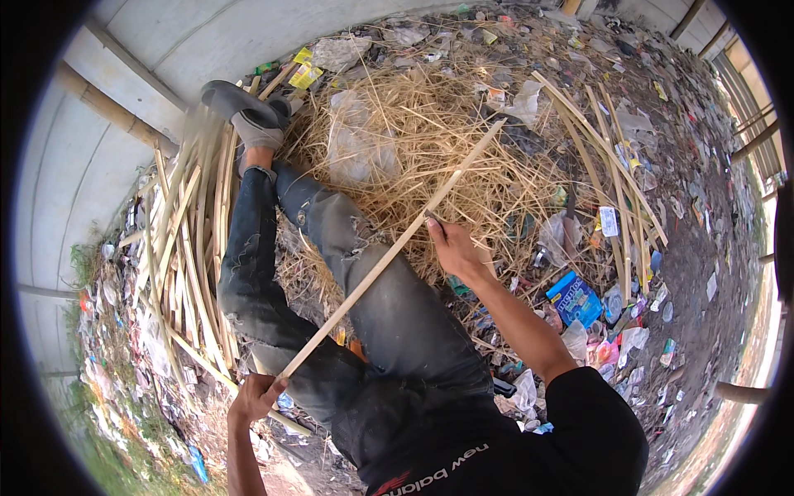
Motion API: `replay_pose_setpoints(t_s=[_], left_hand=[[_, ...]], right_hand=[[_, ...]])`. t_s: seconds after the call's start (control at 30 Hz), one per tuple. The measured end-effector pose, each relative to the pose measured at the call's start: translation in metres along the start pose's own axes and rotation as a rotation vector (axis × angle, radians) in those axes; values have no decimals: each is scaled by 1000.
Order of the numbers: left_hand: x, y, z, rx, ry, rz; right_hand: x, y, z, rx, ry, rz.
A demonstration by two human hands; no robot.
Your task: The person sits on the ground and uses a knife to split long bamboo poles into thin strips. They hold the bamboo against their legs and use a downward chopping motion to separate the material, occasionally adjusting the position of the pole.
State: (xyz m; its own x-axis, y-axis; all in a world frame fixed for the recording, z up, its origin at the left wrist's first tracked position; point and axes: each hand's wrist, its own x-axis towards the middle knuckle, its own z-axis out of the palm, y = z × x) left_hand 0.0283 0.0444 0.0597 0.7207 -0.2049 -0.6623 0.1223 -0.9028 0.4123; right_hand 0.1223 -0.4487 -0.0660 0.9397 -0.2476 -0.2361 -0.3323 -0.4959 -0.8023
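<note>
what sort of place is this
Probably a rough, makeshift work spot, perhaps partly sheltered: pale strips are piled beside a heap of straw-like shavings, litter covers the ground, and a pale wall runs alongside.

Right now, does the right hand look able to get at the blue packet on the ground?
Probably yes: the blue packet looks uncovered, to the right of the right forearm. The right hand is at the wooden strip, though, and would likely have to leave it first.
</note>
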Motion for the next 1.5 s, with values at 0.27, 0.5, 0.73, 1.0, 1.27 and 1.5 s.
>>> replay_pose_setpoints(t_s=[0.27,0.5,0.73,1.0,1.27,1.5], left_hand=[[-2,-4,11,-96,-33,-25],[0,35,10,-142,-24,12],[73,105,34,-152,33,162],[123,167,56,-278,87,138],[67,151,58,150,362,295],[84,125,69,-26,300,519]], right_hand=[[-2,-5,2,63,-43,10],[-13,-20,9,13,-180,-112],[-60,-47,38,-71,-248,-193],[-52,-38,33,17,-233,-211],[-49,-30,37,36,-280,-160],[7,-6,8,-21,-11,-26]])
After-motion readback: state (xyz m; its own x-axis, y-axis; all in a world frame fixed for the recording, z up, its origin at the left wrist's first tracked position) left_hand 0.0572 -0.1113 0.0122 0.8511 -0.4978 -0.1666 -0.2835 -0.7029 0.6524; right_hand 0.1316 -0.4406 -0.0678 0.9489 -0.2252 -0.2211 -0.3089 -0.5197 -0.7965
